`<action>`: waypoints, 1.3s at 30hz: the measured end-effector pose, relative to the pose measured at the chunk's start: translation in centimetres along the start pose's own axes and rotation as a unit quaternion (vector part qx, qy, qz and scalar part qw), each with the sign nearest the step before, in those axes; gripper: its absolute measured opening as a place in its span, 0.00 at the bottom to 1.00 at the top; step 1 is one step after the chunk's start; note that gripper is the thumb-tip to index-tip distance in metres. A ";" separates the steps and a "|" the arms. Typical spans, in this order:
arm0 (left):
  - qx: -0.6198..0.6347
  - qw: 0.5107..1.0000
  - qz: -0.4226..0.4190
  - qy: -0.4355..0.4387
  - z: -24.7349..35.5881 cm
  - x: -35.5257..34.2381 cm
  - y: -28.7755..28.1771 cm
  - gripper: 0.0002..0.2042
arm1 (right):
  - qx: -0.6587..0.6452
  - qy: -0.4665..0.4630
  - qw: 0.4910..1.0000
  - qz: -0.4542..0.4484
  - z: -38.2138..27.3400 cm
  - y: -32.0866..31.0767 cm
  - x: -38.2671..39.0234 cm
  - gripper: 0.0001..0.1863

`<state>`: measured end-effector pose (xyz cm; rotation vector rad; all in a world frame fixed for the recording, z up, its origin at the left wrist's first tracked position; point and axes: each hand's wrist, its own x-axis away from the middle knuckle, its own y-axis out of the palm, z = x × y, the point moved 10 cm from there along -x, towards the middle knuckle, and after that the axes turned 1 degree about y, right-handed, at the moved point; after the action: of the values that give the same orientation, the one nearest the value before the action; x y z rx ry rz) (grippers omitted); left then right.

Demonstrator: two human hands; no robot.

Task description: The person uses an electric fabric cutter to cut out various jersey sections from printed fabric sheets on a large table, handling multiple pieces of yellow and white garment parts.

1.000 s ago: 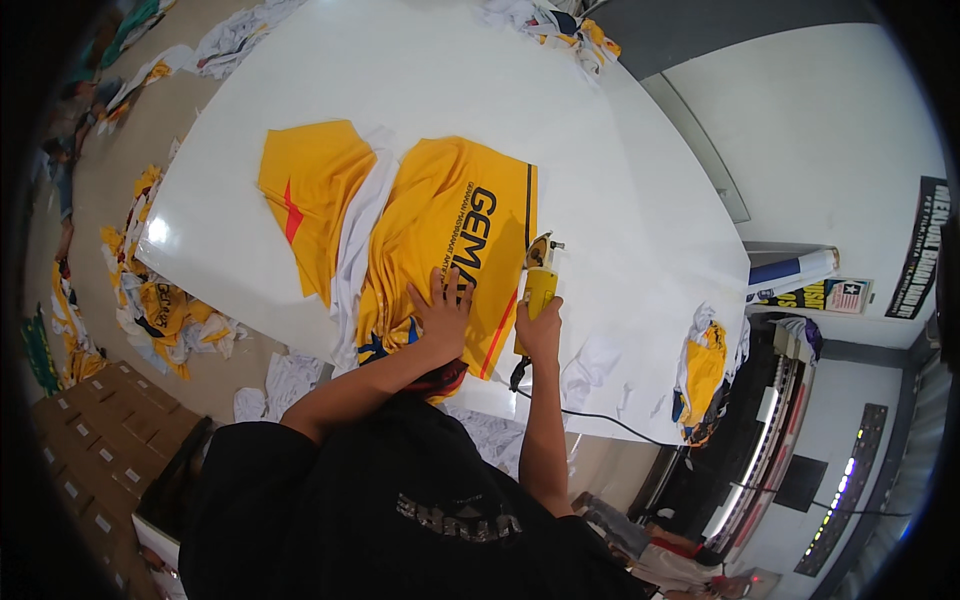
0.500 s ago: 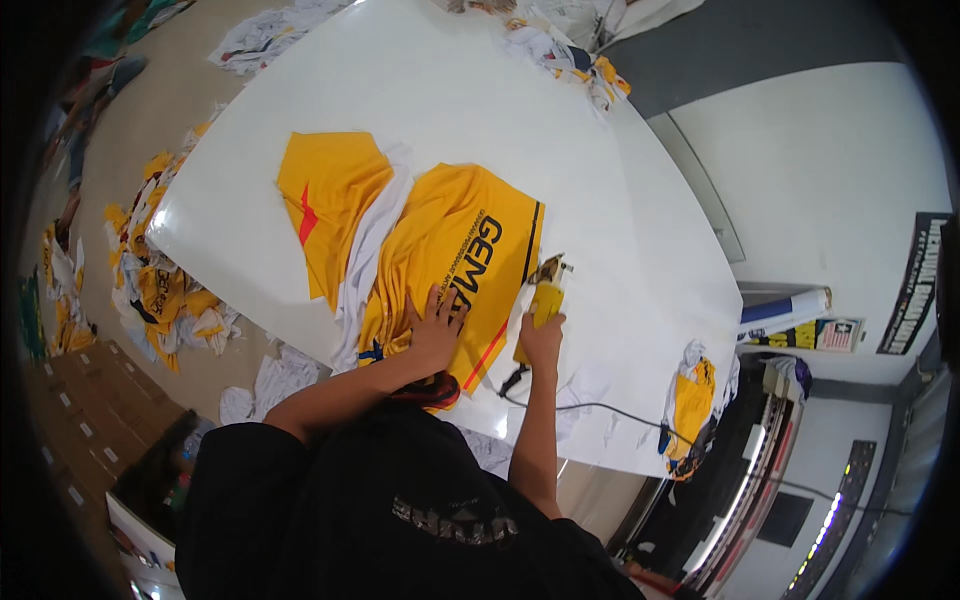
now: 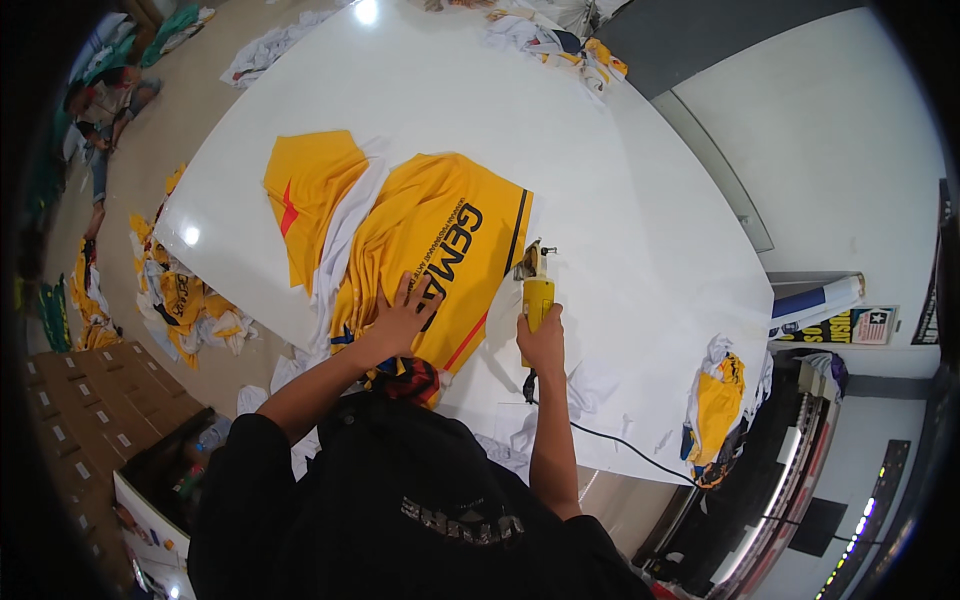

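Observation:
A yellow printed fabric panel (image 3: 440, 215) with a dark stripe and a red stripe along its right edge lies spread on the white table. My left hand (image 3: 397, 322) rests flat on its lower part, fingers spread. My right hand (image 3: 541, 340) grips a yellow electric rotary fabric cutter (image 3: 537, 298) by its body. The cutter's metal head touches or sits right beside the panel's right edge, near the dark stripe. From its lower end a black cord runs off to the right. Left of the panel lie a strip of white cloth (image 3: 345, 220) and another yellow piece (image 3: 310, 190).
The large white table (image 3: 640, 250) carries a yellow and white bundle (image 3: 717, 405) at right and scraps (image 3: 560, 50) at the far edge. Fabric piles (image 3: 185, 295) lie on the floor at left, near cardboard boxes (image 3: 90, 420). Another person (image 3: 110, 100) sits at far left.
The cutter now stands more upright, its head at the panel's right edge. My left hand still presses the fabric. The whole view has shifted slightly.

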<state>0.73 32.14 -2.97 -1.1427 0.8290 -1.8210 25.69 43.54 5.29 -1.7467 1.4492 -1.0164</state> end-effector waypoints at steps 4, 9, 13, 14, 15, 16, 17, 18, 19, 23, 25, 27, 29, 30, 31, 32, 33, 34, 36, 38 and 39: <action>0.003 1.000 0.010 0.006 0.0 0.3 -0.2 0.67 | 0.005 0.011 1.000 -0.012 0.2 0.1 -1.9 0.28; 0.029 0.999 0.013 0.004 -0.2 0.2 0.0 0.59 | 0.020 0.023 0.999 -0.032 -0.4 0.3 -6.1 0.29; 0.019 0.997 0.073 -0.014 -0.3 0.0 -0.3 0.46 | 0.028 0.028 0.999 -0.031 -1.3 0.2 -11.5 0.30; 0.045 0.997 0.062 -0.014 -0.3 0.0 0.0 0.44 | 0.032 0.023 0.999 -0.027 -1.7 0.1 -13.1 0.30; 0.065 0.996 0.058 -0.014 -0.4 0.1 0.1 0.42 | 0.036 0.017 0.999 -0.023 -2.2 0.0 -14.7 0.30; 0.065 0.995 0.078 -0.022 -0.4 0.2 -0.4 0.40 | 0.035 0.002 0.999 -0.016 -2.9 -0.2 -16.3 0.30; 0.052 0.996 0.075 -0.021 -0.4 0.2 -0.6 0.41 | 0.033 -0.012 0.999 -0.011 -3.6 -0.4 -17.9 0.30; 0.045 0.997 0.054 -0.020 -0.1 0.4 -0.5 0.41 | 0.034 -0.016 0.999 -0.010 -4.0 -0.6 -19.4 0.30; 0.029 0.999 0.038 -0.019 -0.1 0.5 -0.7 0.41 | 0.037 -0.012 0.999 -0.009 -4.2 -0.6 -20.5 0.30; 0.057 0.998 0.017 -0.032 -0.2 0.0 -2.2 0.57 | 0.034 -0.027 0.999 -0.015 -3.5 -1.2 -19.8 0.31; 0.090 0.993 0.027 -0.071 -1.2 -0.3 -2.9 0.60 | 0.032 -0.007 0.999 -0.027 -1.6 -1.1 -16.7 0.30; 0.088 0.992 0.027 -0.089 -1.6 -0.5 -2.9 0.62 | 0.043 0.016 0.998 -0.038 0.5 -1.4 -12.8 0.30; 0.048 0.995 0.004 -0.091 -1.7 -0.5 -2.3 0.63 | 0.045 0.000 0.998 -0.041 1.6 -1.5 -8.5 0.31; 0.047 0.995 0.012 -0.086 -1.7 -0.5 -2.2 0.64 | 0.038 -0.002 0.998 -0.043 2.0 -1.4 -6.8 0.31; 0.045 0.995 0.013 -0.085 -1.7 -0.4 -2.1 0.65 | 0.031 -0.008 0.999 -0.041 2.1 -1.3 -5.3 0.31; 0.042 0.996 0.014 -0.084 -1.7 -0.4 -1.9 0.66 | 0.023 -0.016 0.999 -0.038 2.1 -1.3 -3.9 0.31; 0.037 0.996 0.017 -0.084 -1.8 -0.4 -1.8 0.66 | 0.018 -0.019 0.999 -0.037 2.0 -1.1 -2.8 0.31; 0.029 0.996 0.021 -0.082 -1.7 -0.4 -1.8 0.67 | 0.014 -0.016 0.999 -0.036 2.0 -1.0 -2.0 0.30; 0.030 0.996 0.025 -0.080 -1.7 -0.4 -1.7 0.67 | 0.007 -0.009 0.999 -0.033 1.6 -0.9 -1.7 0.30; 0.030 0.996 0.026 -0.080 -1.7 -0.4 -1.7 0.68 | 0.005 -0.007 0.999 -0.035 1.2 -0.8 -2.1 0.30; 0.029 0.996 0.027 -0.081 -1.8 -0.5 -1.7 0.68 | 0.005 -0.009 0.999 -0.036 0.8 -0.8 -2.6 0.30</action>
<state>-1.25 33.49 -2.42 -1.2003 0.7019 -1.6736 26.54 46.28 5.13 -1.8074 1.3761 -1.0406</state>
